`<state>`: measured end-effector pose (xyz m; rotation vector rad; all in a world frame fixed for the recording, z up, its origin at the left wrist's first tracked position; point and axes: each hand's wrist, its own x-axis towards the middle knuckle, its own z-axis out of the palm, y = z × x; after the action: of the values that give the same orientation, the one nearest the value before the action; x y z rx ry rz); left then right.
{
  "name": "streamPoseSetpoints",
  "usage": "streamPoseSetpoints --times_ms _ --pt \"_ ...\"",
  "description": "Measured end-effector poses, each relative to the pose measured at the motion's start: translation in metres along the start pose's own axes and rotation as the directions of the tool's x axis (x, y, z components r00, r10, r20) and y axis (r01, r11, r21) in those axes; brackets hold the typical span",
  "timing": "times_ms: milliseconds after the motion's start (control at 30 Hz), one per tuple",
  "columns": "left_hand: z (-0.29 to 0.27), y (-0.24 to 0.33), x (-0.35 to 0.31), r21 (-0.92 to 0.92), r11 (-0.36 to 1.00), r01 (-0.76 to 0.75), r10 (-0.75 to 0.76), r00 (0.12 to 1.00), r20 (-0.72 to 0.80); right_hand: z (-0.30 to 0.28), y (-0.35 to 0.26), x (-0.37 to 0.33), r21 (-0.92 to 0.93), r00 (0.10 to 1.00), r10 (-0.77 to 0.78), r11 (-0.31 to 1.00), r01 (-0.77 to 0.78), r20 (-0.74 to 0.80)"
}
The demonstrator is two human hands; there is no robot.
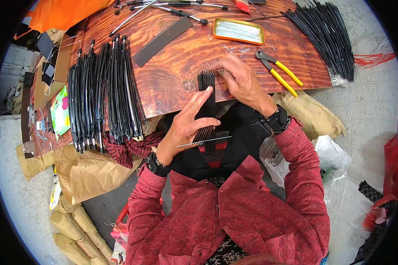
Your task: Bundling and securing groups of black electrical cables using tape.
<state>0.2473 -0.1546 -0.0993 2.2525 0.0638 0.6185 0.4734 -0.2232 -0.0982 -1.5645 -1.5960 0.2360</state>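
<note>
A flat row of thin black metal ribs (206, 81), like umbrella ribs, runs from the table's front edge down over my lap. My left hand (185, 126) lies across it from the left, fingers stretched out and thumb spread away from them, touching the ribs. Below that thumb, a thin silvery wire (221, 138) crosses the lower part of the row. My right hand (243, 81) is at the upper tips of the ribs, its fingers curled and index finger and thumb brought together. Whatever small thing they pinch cannot be made out.
Nippers with yellow handles (281, 75) and a yellow tin (216, 34) of short wires lie on the wooden table (163, 84). Folded umbrella frames (106, 88) fill its left side, near a dark flat bar (162, 42). Loose black ribs (325, 37) fan out at right.
</note>
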Motion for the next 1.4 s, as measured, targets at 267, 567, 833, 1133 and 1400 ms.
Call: streamPoseSetpoints --times_ms 267,567,833,1133,1400 --pt "0.001 -0.002 0.000 0.008 1.000 -0.015 0.015 1.000 -0.002 0.000 0.003 0.003 0.089 1.000 -0.024 0.996 0.024 0.001" --pt "0.003 -0.009 -0.006 -0.029 1.000 0.012 -0.010 0.998 0.062 0.003 0.001 0.001 0.094 0.999 0.033 0.995 -0.032 -0.001" --pt "0.001 -0.004 -0.003 -0.036 0.999 0.018 -0.016 0.999 0.040 0.009 -0.002 0.004 0.072 0.993 -0.083 0.993 0.089 -0.078" --pt "0.002 -0.003 -0.001 0.006 1.000 -0.006 0.006 1.000 -0.002 0.002 0.006 0.007 0.090 0.997 -0.066 0.994 0.063 0.027" --pt "0.000 -0.002 -0.001 -0.007 1.000 0.002 -0.002 1.000 0.006 -0.001 0.004 0.010 0.108 0.994 -0.079 0.992 0.070 0.081"
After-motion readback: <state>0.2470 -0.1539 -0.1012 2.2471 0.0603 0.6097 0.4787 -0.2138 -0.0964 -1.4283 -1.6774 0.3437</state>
